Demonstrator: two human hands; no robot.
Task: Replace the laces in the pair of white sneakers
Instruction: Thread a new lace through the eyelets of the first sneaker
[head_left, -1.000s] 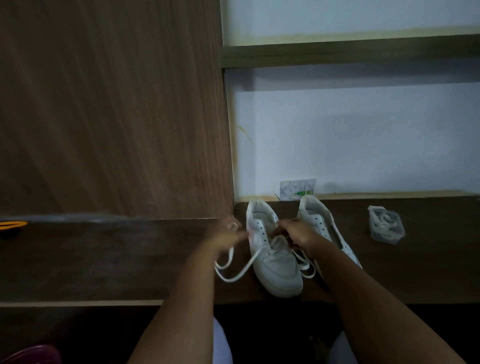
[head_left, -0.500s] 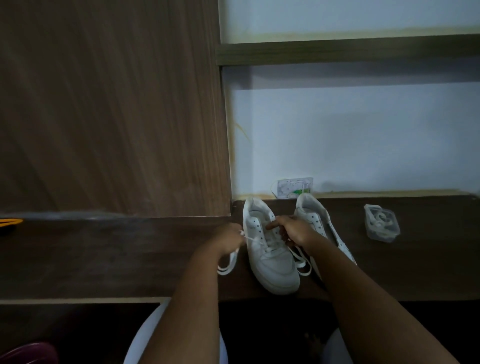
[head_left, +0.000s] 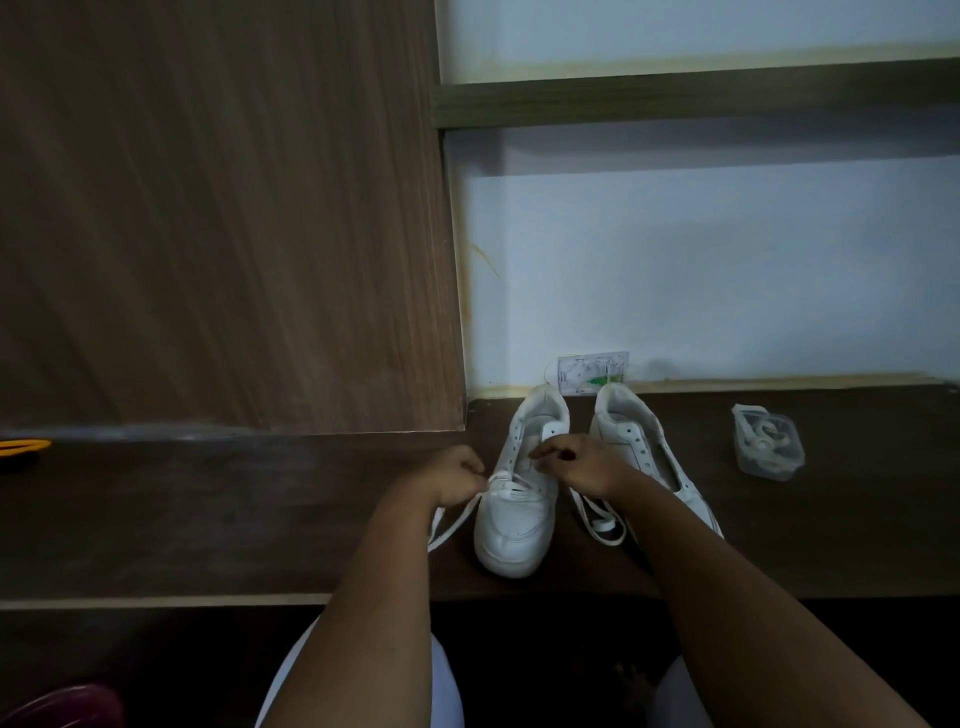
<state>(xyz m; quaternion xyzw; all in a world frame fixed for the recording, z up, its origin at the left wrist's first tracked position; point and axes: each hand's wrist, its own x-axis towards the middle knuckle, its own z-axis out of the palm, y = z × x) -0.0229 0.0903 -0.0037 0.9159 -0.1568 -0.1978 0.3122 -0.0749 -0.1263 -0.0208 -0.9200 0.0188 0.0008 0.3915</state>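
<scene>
Left hand (head_left: 457, 475) pinches lace (head_left: 452, 519) beside left sneaker (head_left: 519, 514); right hand (head_left: 582, 462) pinches lace at eyelets, frame centre.

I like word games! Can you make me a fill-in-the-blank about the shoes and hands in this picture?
1. The two shoes are the colour ____.
2. The left hand pinches a ____ beside the left shoe.
3. The clear packet lies to the ____ of the right shoe.
4. Both shoes stand on a dark wooden ____.

Missing words: white; lace; right; shelf
</scene>
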